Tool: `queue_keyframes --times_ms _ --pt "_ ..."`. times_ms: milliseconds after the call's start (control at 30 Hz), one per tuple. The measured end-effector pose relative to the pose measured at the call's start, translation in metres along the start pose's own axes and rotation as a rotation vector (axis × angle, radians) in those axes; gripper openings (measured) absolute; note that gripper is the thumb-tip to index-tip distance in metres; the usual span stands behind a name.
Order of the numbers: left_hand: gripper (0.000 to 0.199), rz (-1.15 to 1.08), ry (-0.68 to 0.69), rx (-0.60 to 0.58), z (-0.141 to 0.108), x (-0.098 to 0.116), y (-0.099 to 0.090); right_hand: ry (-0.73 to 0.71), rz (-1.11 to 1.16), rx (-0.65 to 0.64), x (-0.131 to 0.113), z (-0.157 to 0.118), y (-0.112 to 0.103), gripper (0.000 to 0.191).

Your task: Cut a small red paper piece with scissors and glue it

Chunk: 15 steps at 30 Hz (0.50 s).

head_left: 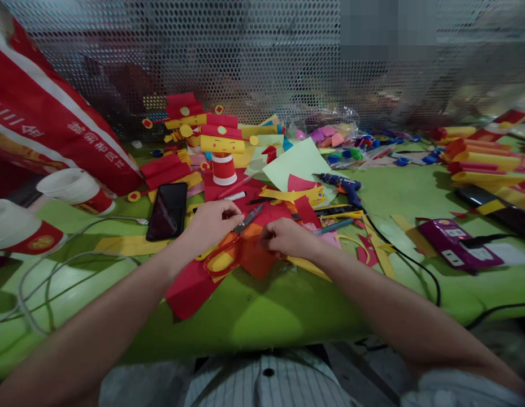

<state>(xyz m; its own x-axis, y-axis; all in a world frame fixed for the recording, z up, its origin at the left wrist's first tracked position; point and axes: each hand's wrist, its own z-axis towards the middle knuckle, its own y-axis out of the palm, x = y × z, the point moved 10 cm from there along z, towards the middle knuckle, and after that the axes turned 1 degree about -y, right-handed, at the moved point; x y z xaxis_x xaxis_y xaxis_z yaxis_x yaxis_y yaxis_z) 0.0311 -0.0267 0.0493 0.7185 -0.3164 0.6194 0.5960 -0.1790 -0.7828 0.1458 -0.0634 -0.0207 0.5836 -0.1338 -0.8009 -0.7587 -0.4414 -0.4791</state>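
Observation:
My left hand is closed, thumb and fingertips together, right beside the blades of a pair of scissors. The scissors have orange-red handles and lie over paper pieces; I cannot make out what is between the fingers. My right hand has its fingers curled in at the edge of an orange paper sheet, and what it pinches is hidden. Red paper spreads below the scissors. Behind the hands stands a paper cup figure with a yellow smiling face and red hat.
A black phone lies left of my hands. White-and-red paper cups and a cable are farther left. A glue gun, a pale green sheet and yellow strips lie behind and right. A purple power strip sits at right.

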Motion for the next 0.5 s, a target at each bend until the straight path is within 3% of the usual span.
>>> queue_keyframes --times_ms 267,500 --pt "0.011 -0.132 -0.061 -0.075 0.018 0.000 0.011 -0.041 -0.095 -0.040 -0.004 -0.001 -0.003 0.017" --pt "0.009 -0.232 -0.057 -0.112 0.032 0.005 0.025 -0.170 -0.282 0.189 -0.018 -0.005 -0.048 0.018"
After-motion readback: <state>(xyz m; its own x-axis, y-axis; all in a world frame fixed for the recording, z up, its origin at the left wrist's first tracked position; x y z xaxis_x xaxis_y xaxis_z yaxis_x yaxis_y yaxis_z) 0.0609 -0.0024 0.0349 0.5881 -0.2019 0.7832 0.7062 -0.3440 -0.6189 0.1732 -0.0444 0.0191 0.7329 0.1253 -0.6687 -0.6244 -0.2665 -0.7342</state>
